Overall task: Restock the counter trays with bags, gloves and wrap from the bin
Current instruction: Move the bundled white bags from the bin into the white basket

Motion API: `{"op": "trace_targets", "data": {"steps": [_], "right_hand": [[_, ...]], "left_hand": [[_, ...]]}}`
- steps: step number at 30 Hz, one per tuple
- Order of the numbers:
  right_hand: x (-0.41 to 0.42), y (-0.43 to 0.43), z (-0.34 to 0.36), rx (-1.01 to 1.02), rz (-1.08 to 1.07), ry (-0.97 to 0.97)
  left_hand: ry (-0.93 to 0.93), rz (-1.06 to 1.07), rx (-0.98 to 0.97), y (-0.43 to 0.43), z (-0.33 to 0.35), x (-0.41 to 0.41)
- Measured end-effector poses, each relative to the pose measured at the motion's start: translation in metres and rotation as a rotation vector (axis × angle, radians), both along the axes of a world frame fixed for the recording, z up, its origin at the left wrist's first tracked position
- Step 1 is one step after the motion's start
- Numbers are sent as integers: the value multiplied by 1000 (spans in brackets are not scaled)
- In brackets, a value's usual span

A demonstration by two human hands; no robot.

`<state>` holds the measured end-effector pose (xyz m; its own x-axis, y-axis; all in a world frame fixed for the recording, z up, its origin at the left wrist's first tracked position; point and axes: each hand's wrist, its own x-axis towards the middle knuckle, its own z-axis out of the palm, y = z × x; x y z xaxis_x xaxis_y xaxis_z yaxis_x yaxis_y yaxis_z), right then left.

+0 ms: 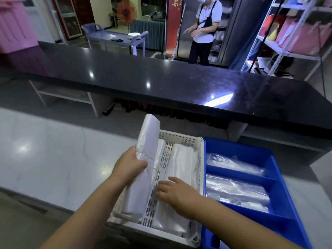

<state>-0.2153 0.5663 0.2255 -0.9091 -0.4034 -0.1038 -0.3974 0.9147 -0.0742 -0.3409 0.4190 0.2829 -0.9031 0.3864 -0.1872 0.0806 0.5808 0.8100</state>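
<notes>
1. Blue tray (239, 143), just right of the white one, holds clear plastic packets.
2. White perforated tray (181, 136) holds flat white bags.
3. Bundle of white bags (147, 141), tilted above the tray's left compartment. It is probably light, soft and slippery, and best gripped mid-length by its rubber band (145, 155).
4. Left hand (129, 166) curls round the bundle's middle.
5. Right hand (177, 194) rests on the trayed bags, fingers loosely extended.

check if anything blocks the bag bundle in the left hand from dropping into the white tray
Nothing visible does. The bag bundle, gripped by the left hand, leans over the left slot of the white tray. The right hand lies on the bags in the right slot, beside the divider.
</notes>
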Motion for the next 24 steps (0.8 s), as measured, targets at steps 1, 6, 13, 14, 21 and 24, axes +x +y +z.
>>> {"op": "trace_targets", "data": {"steps": [1,6,13,14,21,24], "right_hand": [[-3,-2,-2,7,36,5],[-11,-4,2,126,103,80],[-5,16,9,162,81,197],[-3,18,10,165,75,203],[12,35,10,152,-7,230],[12,35,10,119,3,252]], "left_hand": [[8,-31,-32,0,0,-1],[25,-92,-108,5,-9,6],[-21,-137,-90,18,-31,21],[-45,-135,-61,20,-33,24],[-26,-210,-104,30,-51,41],[235,-260,-392,30,-50,42]]}}
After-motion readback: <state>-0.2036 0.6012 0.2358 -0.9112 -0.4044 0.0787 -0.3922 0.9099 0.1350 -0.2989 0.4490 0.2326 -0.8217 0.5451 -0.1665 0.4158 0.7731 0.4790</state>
